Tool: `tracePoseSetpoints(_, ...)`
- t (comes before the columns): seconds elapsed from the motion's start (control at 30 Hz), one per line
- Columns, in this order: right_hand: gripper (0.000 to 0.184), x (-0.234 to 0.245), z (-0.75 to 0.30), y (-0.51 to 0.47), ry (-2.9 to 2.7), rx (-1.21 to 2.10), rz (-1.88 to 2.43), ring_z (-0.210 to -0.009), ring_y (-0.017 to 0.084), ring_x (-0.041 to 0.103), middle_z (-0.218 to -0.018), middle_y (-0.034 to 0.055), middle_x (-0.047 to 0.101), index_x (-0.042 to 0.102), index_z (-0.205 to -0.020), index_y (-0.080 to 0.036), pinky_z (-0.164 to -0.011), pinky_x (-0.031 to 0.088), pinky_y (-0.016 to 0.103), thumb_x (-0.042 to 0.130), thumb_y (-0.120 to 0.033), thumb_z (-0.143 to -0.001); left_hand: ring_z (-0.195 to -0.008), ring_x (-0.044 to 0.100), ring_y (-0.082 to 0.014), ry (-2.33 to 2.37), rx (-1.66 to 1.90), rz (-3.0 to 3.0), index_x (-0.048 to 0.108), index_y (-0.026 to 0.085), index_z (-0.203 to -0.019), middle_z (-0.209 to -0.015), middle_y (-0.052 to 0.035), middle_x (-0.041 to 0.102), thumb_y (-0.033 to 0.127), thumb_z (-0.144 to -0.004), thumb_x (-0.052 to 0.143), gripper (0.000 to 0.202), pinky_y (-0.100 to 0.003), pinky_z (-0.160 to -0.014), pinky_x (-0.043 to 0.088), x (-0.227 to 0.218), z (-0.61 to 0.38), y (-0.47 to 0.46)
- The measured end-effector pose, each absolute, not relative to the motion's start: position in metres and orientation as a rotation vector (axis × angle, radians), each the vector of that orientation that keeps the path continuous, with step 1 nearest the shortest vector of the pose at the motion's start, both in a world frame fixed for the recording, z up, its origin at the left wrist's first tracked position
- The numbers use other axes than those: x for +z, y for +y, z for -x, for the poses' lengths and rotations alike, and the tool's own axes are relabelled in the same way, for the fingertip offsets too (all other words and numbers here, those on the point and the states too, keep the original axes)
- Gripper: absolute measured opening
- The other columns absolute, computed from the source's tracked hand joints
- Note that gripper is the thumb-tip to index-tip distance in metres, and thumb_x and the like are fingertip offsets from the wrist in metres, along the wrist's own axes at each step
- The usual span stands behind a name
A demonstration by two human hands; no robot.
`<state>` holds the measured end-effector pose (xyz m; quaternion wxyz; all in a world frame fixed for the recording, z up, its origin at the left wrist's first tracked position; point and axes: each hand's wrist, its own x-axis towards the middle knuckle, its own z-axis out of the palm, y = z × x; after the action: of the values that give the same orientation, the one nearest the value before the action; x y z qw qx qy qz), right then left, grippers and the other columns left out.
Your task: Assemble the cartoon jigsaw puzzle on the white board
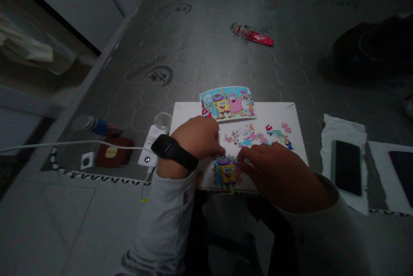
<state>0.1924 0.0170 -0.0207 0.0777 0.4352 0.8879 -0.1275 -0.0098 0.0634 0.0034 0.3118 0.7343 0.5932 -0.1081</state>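
Note:
A white board lies on a grey mat. On it my left hand, with a black watch on the wrist, rests with fingers curled down at the top edge of a partly joined cartoon puzzle. My right hand lies beside the puzzle on its right, fingertips pinched at its edge. Whether either hand grips a piece is hidden. Several loose puzzle pieces are scattered beyond my hands. A colourful reference picture lies at the board's far edge.
A phone lies on white paper at the right. A white charger block with cable, a dark red case and a can sit left of the board. A red wrapper lies farther back; a dark bag is far right.

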Motion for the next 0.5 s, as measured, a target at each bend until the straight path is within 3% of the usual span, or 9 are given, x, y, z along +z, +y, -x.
tracePoseSetpoints(0.17, 0.02, -0.026, -0.236, 0.03, 2.703, -0.507, -1.586, -0.061, 0.021, 0.064, -0.076, 0.0026, 0.075, 0.073, -0.097, -0.028, -0.057, 0.035, 0.032, 0.056, -0.037, -0.099, -0.048, 0.05, -0.0144, 1.549, -0.16, -1.996, 0.071, 0.024, -0.063, -0.052, 0.0039, 0.058, 0.042, -0.083, 0.08, 0.028, -0.032, -0.055, 0.032, 0.019, 0.026, 0.051)
tracePoseSetpoints(0.33, 0.029, -0.033, -0.288, 0.041, 2.593, -0.449, -1.882, -0.052, 0.022, 0.062, -0.069, 0.0046, 0.074, 0.075, -0.098, -0.028, -0.05, 0.035, 0.033, 0.057, -0.05, -0.095, -0.042, 0.043, -0.0114, 1.613, -0.165, -2.021, 0.068, 0.027, -0.056, -0.05, 0.005, 0.056, 0.056, -0.086, 0.072, 0.043, -0.03, -0.046, 0.026, 0.037, 0.033, 0.036)
tracePoseSetpoints(0.43, 0.032, -0.037, -0.309, 0.043, 2.559, -0.452, -1.93, -0.052, 0.023, 0.063, -0.07, 0.0057, 0.074, 0.076, -0.099, -0.028, -0.048, 0.035, 0.033, 0.057, -0.053, -0.094, -0.039, 0.044, -0.0094, 1.459, -0.166, -1.995, 0.066, 0.027, -0.054, -0.047, 0.0066, 0.052, 0.055, -0.086, 0.074, 0.043, -0.028, -0.039, 0.024, 0.049, 0.034, 0.022)
tracePoseSetpoints(0.5, 0.038, -0.038, -0.316, 0.043, 2.544, -0.453, -1.945, -0.053, 0.024, 0.063, -0.074, 0.0066, 0.076, 0.076, -0.101, -0.028, -0.048, 0.036, 0.034, 0.055, -0.059, -0.095, -0.042, 0.051, -0.0069, 1.282, -0.025, -2.003, 0.066, 0.028, -0.056, -0.051, 0.0093, 0.058, 0.048, -0.082, 0.083, 0.037, -0.023, -0.038, 0.028, 0.054, 0.036, 0.01)
